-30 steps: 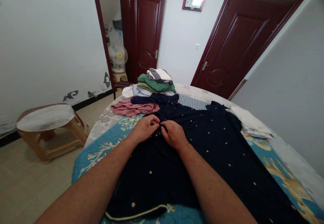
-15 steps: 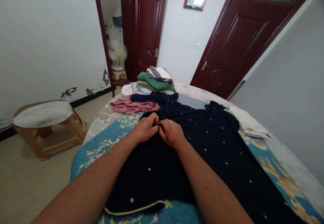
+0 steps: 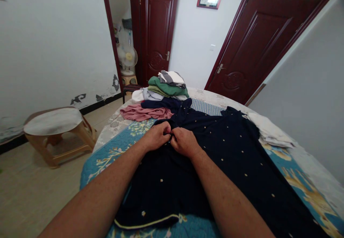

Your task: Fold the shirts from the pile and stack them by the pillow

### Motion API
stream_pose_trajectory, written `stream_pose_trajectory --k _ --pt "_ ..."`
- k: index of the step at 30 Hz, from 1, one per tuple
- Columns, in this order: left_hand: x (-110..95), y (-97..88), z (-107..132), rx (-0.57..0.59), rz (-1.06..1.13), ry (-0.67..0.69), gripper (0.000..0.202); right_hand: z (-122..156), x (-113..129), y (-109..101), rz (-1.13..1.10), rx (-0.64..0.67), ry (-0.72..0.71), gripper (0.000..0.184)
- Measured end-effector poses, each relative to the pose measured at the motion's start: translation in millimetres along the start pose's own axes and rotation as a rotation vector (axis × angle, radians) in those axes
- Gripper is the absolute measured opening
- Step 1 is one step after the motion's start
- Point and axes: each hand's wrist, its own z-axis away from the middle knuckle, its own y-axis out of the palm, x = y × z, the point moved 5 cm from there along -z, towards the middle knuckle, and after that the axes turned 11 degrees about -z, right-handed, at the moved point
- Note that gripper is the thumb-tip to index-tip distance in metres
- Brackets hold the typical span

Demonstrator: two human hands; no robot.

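Observation:
A dark navy garment (image 3: 231, 159) with small pale dots lies spread flat across the bed (image 3: 113, 148). My left hand (image 3: 156, 136) and my right hand (image 3: 184, 142) meet at its upper middle, near the neckline. Both have their fingers curled and pinched on the navy fabric between them. What exactly sits under the fingertips is too small to make out. A pale piped hem of the garment runs along its near edge.
A pile of folded clothes (image 3: 163, 87) and a pink garment (image 3: 145, 113) lie at the bed's far end. White cloth (image 3: 270, 132) rests at the right by the wall. A wooden stool (image 3: 57, 130) stands on the floor at left. Two dark red doors are behind.
Both hands stay pinched together on the navy garment, with only small finger movements. The view has shifted slightly.

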Motion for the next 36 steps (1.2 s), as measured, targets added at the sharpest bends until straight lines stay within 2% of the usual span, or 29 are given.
stream_pose_trajectory --k 3,6,9,13,22,26,29,33,36 --pt "-2 1.8 1 0.000 0.000 -0.018 0.011 -1 -5 2 -0.063 -0.038 0.013 0.012" --pt "-4 -0.9 1 -0.067 -0.055 -0.051 0.010 -1 -12 4 -0.184 -0.091 0.008 0.011" --pt "-8 -4.1 0 -0.115 -0.071 -0.026 0.013 -1 -17 3 -0.354 -0.135 -0.019 0.012" --pt "-9 -6.3 -1 -0.113 -0.031 0.004 0.014 1 -19 -1 -0.509 -0.191 -0.042 0.014" --pt "2 0.0 -3 -0.001 0.237 0.017 0.015 -1 -31 0 -0.748 -0.098 0.071 0.014" --pt "-1 -0.9 -3 0.007 0.230 0.051 0.015 -3 -36 5 -0.807 -0.073 0.114 0.013" --pt "-6 -5.1 -1 -0.026 0.137 0.077 0.012 -4 -39 8 -0.835 -0.064 0.134 0.013" --pt "-7 -7.4 0 -0.051 0.129 0.042 0.015 -2 -37 4 -0.783 -0.168 0.108 0.012" --pt "-3 -5.4 -1 -0.040 0.177 -0.034 0.023 -1 -23 -6 -0.589 -0.283 0.025 0.011"
